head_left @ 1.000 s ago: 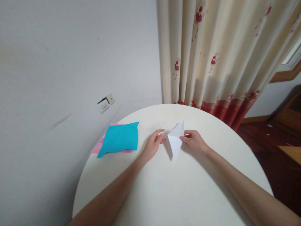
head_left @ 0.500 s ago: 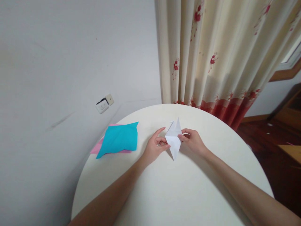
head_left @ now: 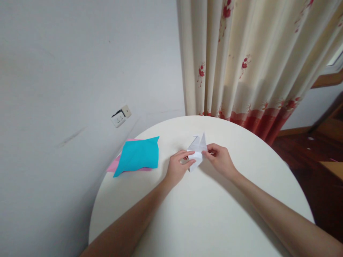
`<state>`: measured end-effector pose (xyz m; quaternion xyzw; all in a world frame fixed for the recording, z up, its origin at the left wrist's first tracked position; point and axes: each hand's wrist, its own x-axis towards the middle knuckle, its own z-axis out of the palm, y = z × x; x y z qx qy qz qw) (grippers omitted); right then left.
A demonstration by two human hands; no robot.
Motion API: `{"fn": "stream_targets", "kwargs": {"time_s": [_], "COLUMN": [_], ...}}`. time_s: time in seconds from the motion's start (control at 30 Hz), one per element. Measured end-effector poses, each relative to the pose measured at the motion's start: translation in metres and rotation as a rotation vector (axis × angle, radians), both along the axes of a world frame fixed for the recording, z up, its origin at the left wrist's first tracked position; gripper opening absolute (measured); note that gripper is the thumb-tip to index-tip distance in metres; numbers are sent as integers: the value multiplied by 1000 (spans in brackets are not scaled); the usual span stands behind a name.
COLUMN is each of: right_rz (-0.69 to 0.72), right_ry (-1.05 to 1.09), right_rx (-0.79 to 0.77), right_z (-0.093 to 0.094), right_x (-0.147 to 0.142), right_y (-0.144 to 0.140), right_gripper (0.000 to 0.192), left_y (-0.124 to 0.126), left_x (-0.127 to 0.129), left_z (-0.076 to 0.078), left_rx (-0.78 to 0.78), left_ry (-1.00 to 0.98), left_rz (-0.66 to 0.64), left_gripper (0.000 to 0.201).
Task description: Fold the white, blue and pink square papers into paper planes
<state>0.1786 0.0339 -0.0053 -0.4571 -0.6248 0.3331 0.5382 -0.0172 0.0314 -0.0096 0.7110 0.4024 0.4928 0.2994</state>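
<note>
Between my hands is a white folded paper crane (head_left: 198,145), just above the table, its two narrow points facing the far side. My left hand (head_left: 179,165) has thumb and fingers around the near flap, which looks bent or curved under them. With thumb and fingertips, my right hand (head_left: 219,159) pinches the crane's right edge near its middle. The fingers behind the paper are partly hidden.
A blue sheet (head_left: 140,155) lies over a pink sheet (head_left: 114,165) on the left of the round white table (head_left: 209,221). A wall with a socket (head_left: 118,119) borders the left, and a flowered curtain (head_left: 241,71) hangs behind.
My left index finger has come down onto the paper, and the near flap, flat and pointed before, is now bent. My right hand keeps its pinch. The view has shifted slightly.
</note>
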Motion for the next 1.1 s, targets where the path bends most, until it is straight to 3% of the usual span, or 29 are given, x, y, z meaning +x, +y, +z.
{"fn": "stream_targets", "kwargs": {"time_s": [0.27,0.5,0.7,0.83,0.93,1.03,1.1], "right_rz": [44,-93,-99,-9,124,247,291], "right_ry": [93,200,194,176,177,248,273], "right_rx": [-43,-9,8,-49,-169,-259,-273], "right_z": [3,-1,1,3,5,11,14], "right_x": [-3,3,2,0,-3,-7,-9], "right_y": [-4,3,2,-1,-5,-11,-15], "right_gripper": [24,25,24,26,33,41,44], "left_y": [-1,-5,-9,-6,-3,0,1], "left_x": [1,9,9,3,0,0,1], "left_z": [0,6,11,15,17,14,11], "left_rx": [-47,-281,-165,18,100,-18,-103], "left_ry": [-56,-393,-302,-101,-109,-260,-334], "left_rz": [36,-90,-135,15,183,137,55], "left_gripper": [21,54,22,17,22,51,56]}}
